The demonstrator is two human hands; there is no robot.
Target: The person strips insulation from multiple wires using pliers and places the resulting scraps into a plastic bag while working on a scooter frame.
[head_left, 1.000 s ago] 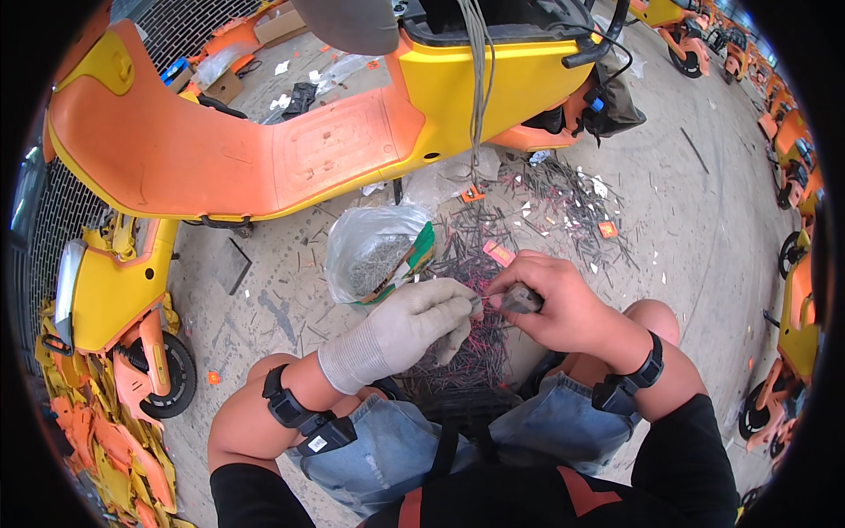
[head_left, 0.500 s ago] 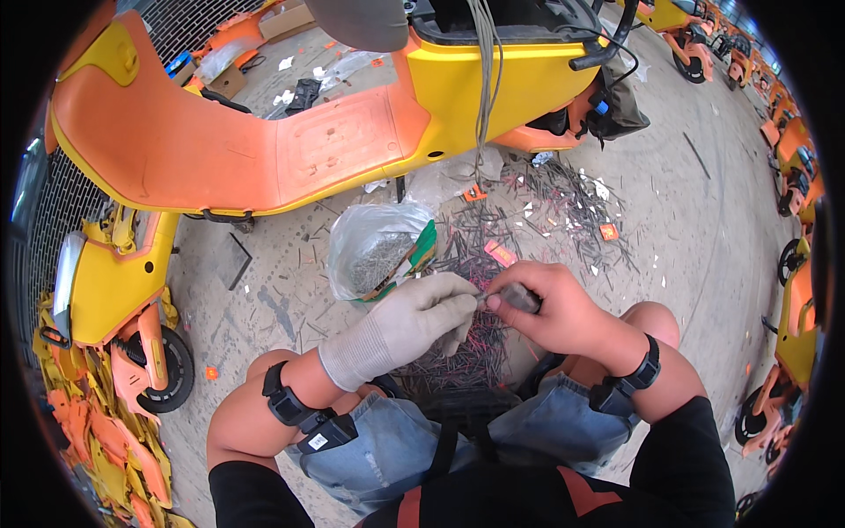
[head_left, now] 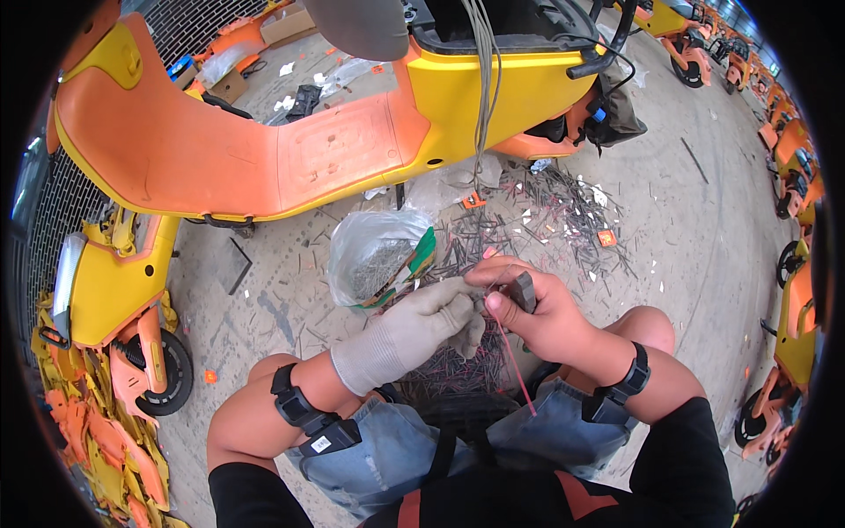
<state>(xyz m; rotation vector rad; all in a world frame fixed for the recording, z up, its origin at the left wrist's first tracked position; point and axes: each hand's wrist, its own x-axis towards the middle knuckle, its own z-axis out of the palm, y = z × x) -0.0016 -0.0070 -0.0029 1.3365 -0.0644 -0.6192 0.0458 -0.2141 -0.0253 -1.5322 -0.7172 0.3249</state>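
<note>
My left hand [head_left: 412,330], in a pale grey knitted glove, has curled fingers pinched on something small that I cannot make out, with loose grey glove fabric hanging below. My bare right hand [head_left: 546,321] grips a dark grey angular tool [head_left: 523,292] and meets the left fingertips. A thin red strand [head_left: 518,377] trails down from between my hands towards my knees. Beneath them lies a litter of dark and pink strips [head_left: 449,370]. Just beyond my left hand stands an open plastic-lined bag [head_left: 368,268] of thin pieces, with a green edge.
A yellow and orange scooter body [head_left: 334,145] spans the upper view, with cables [head_left: 484,97] hanging down. Another scooter [head_left: 110,290] and piled panels [head_left: 106,440] are on my left. More scooters [head_left: 792,326] line the right. Small scraps [head_left: 606,238] lie on the floor.
My hands have shifted slightly together. My right hand has turned, so the dark tool stands more upright, and a long red strand now shows hanging below my fingers.
</note>
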